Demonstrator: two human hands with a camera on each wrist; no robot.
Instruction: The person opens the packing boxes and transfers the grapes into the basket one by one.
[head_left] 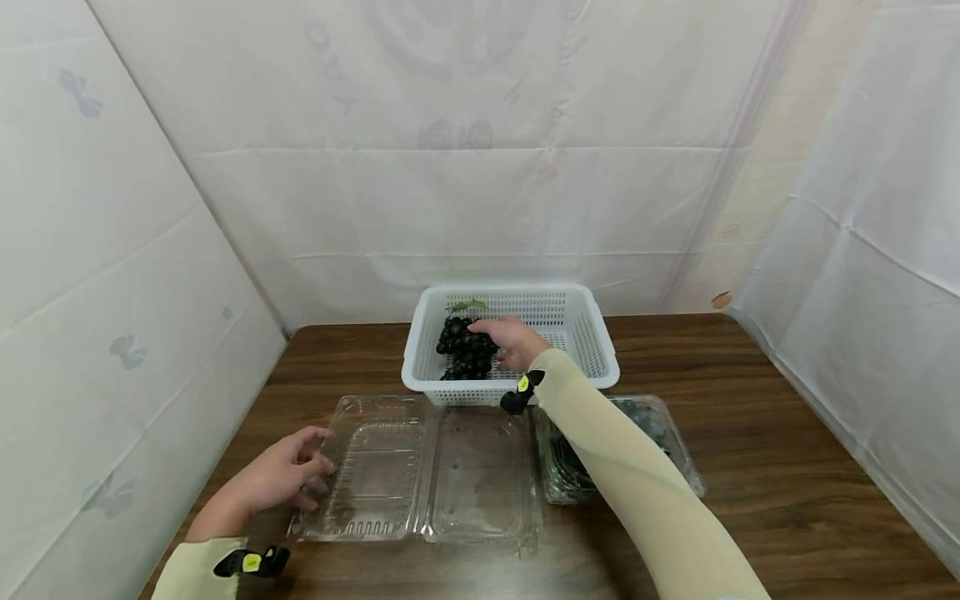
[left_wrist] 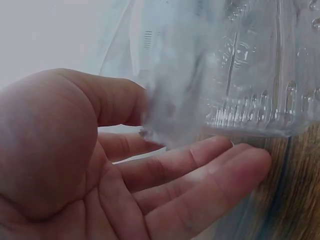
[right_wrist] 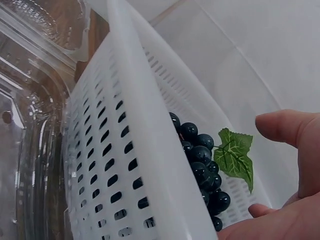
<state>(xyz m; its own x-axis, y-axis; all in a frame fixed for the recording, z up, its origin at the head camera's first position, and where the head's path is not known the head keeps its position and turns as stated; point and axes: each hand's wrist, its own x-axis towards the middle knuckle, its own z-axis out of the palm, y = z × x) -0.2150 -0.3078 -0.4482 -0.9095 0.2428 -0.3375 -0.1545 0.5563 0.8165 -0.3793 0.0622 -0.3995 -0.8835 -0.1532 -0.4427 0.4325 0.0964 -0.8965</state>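
A bunch of dark grapes (head_left: pixel 465 350) with a green leaf (right_wrist: pixel 235 156) lies in the left part of a white perforated basket (head_left: pixel 510 292). My right hand (head_left: pixel 513 340) reaches over the basket's near rim and is right at the grapes. In the right wrist view its thumb (right_wrist: pixel 280 125) is spread well away from the other fingers. An opened clear plastic clamshell box (head_left: pixel 480 483) lies flat in front of the basket. At its left edge is my left hand (head_left: pixel 281 471), fingers relaxed and spread. The left wrist view has the box's blurred corner overlapping the thumb tip.
A second clear plastic box (head_left: pixel 678 442) with dark contents sits to the right, partly hidden under my right forearm. All this stands on a brown wooden table (head_left: pixel 787 467). White sheeting (head_left: pixel 480 192) closes off the back and both sides.
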